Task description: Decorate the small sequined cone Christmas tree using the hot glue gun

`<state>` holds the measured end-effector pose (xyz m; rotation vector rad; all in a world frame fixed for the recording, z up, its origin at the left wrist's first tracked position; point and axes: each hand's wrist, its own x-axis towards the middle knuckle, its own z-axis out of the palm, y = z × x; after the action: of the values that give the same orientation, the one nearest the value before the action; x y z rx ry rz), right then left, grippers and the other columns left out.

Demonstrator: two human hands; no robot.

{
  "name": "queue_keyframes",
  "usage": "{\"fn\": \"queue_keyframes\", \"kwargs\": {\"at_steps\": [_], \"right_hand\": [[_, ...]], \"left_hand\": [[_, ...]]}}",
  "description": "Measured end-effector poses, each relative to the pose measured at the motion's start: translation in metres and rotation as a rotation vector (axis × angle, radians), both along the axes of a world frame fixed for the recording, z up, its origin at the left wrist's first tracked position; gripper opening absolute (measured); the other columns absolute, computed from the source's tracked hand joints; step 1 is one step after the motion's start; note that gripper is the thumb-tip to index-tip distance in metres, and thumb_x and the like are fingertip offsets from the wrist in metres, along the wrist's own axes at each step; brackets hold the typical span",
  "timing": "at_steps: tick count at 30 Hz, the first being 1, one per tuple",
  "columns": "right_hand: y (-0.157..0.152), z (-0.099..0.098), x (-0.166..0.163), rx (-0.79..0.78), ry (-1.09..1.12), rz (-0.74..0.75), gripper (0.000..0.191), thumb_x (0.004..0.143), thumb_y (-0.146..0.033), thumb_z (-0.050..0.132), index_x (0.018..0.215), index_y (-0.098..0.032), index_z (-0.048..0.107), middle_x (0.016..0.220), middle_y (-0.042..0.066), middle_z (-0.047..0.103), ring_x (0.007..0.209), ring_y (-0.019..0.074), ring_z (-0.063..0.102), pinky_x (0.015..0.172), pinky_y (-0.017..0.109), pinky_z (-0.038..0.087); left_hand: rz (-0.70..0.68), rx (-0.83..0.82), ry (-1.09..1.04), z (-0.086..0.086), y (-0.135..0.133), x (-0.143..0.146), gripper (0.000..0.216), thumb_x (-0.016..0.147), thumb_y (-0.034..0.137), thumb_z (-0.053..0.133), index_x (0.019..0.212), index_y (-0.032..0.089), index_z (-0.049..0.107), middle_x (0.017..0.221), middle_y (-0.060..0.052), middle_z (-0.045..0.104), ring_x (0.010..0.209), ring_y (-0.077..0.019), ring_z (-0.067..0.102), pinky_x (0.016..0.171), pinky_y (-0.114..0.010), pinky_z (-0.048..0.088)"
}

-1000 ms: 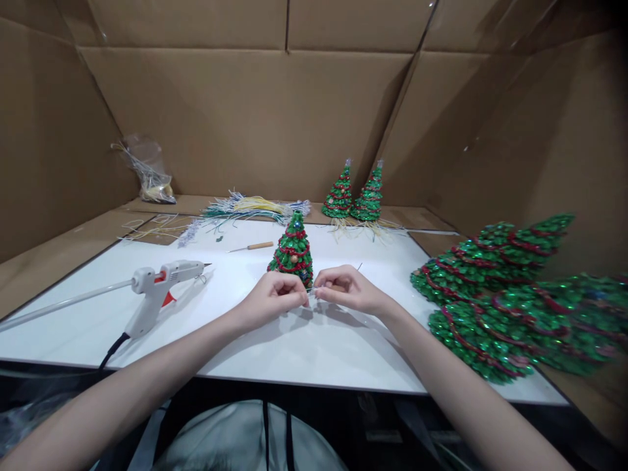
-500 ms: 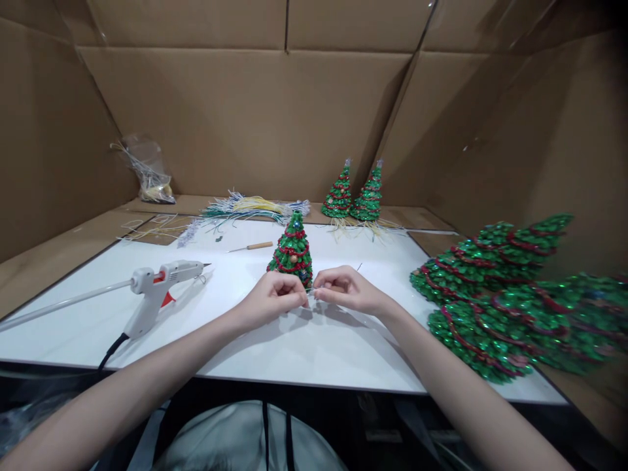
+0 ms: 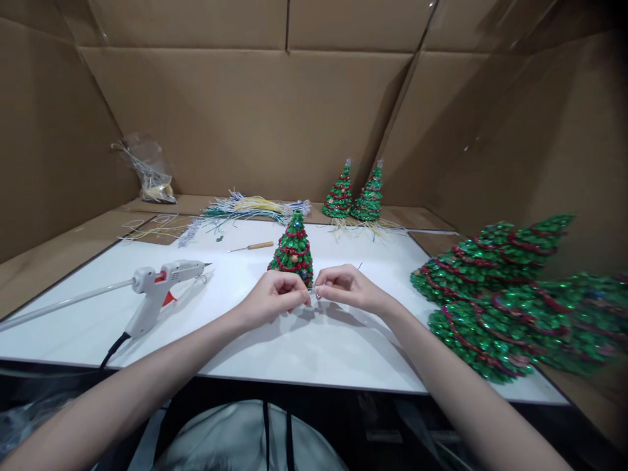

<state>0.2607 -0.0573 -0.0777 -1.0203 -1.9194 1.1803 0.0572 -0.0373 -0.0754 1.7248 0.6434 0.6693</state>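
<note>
My left hand and my right hand meet fingertip to fingertip over the white board, both pinched on a tiny silvery piece I cannot make out. A thin needle-like tip sticks up behind my right hand. Just behind my hands stands a small green sequin tree with red garland and a blue top.
A white glue gun with its cord lies at the left. An awl with a wooden handle and a bundle of coloured wires lie farther back. Two small trees stand at the back; bigger trees lie at the right. Cardboard walls surround.
My hands have barely moved; the fingertips have drawn slightly closer together and shifted a little upward.
</note>
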Motion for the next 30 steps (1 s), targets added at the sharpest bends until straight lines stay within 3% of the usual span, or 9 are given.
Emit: {"fn": "queue_keyframes", "kwargs": {"at_steps": [8, 15, 30], "right_hand": [[-0.0012, 0.0076, -0.0007, 0.054, 0.056, -0.025, 0.040, 0.084, -0.049, 0.052, 0.067, -0.012, 0.058, 0.058, -0.002, 0.043, 0.053, 0.0084, 0.036, 0.049, 0.024, 0.027], [-0.0009, 0.0037, -0.0007, -0.017, 0.027, -0.032, 0.038, 0.080, -0.048, 0.058, 0.070, -0.011, 0.060, 0.053, -0.004, 0.040, 0.049, 0.0073, 0.032, 0.046, 0.024, 0.022], [-0.0006, -0.0004, -0.0003, 0.026, -0.011, -0.031, 0.037, 0.079, -0.047, 0.060, 0.072, -0.010, 0.063, 0.051, -0.004, 0.039, 0.048, 0.0070, 0.032, 0.045, 0.023, 0.023]], "left_hand": [[0.026, -0.023, -0.044, 0.0050, -0.0022, -0.0012, 0.021, 0.075, 0.029, 0.057, 0.067, 0.010, 0.062, 0.050, 0.003, 0.049, 0.047, -0.0076, 0.043, 0.047, -0.018, 0.032], [0.026, -0.011, -0.035, 0.0036, -0.0017, -0.0008, 0.021, 0.076, 0.029, 0.057, 0.068, 0.010, 0.062, 0.050, 0.003, 0.049, 0.048, -0.0077, 0.043, 0.047, -0.019, 0.031], [-0.011, 0.031, 0.001, -0.0030, 0.0022, -0.0038, 0.020, 0.078, 0.028, 0.056, 0.070, 0.011, 0.063, 0.052, 0.002, 0.050, 0.048, -0.0086, 0.045, 0.046, -0.019, 0.031]]}}
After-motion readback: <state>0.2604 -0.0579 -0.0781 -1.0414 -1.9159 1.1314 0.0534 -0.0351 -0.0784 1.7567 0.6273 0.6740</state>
